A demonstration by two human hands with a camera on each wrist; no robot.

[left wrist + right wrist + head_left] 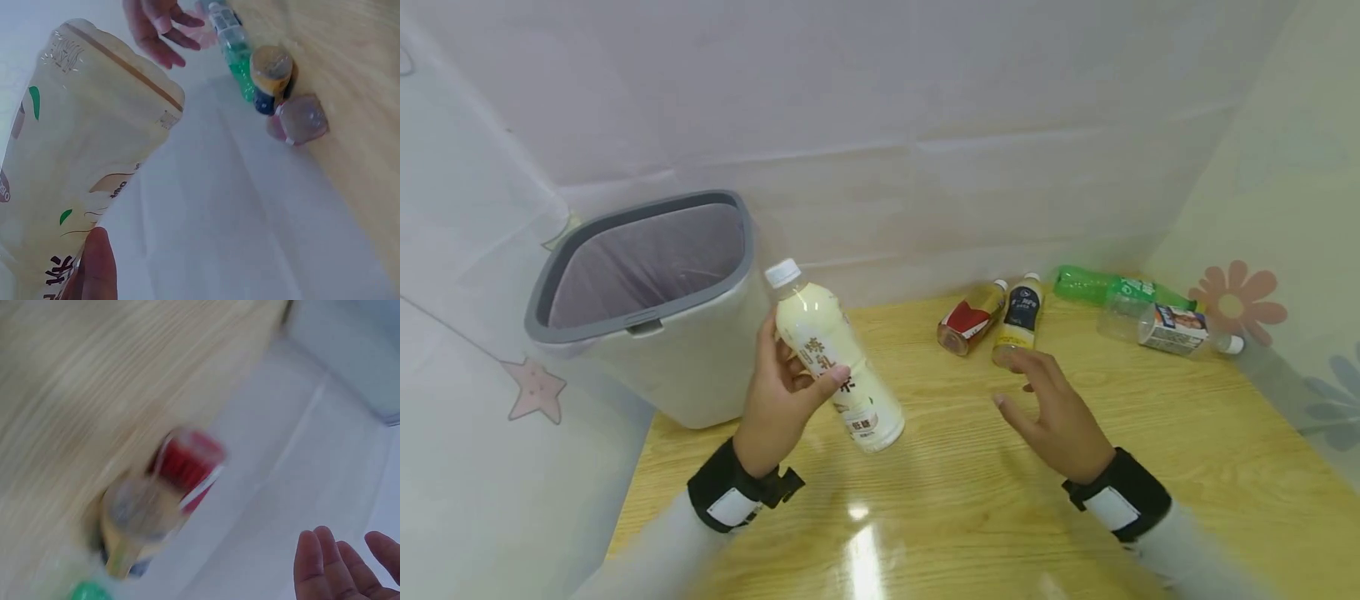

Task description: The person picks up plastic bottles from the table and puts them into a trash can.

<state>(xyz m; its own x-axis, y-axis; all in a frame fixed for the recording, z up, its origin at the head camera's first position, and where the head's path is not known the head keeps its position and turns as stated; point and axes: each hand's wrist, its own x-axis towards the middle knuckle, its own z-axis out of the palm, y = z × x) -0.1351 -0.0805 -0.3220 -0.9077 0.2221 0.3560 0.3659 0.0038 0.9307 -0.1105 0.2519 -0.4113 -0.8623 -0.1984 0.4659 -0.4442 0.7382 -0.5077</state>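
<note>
Left hand [778,408] has fingers and thumb wrapped round a cream-coloured bottle [837,350], held at a slant just right of the bin [700,358]. Cap end tips up-left toward the rim, base points down-right, so the left's def the hand nearer the bin. Right hand [1060,417] is empty, fingers loosely bent, near the dark-labelled bottle [1022,308] but not touching it.

From here I see both arms [668,537] stretched forward. The left hand [781,408] is curled in a grip. The right hand [1056,417] is up in the air, fingers [309,561] a little bent, thumb [1019,420] set apart.
</note>
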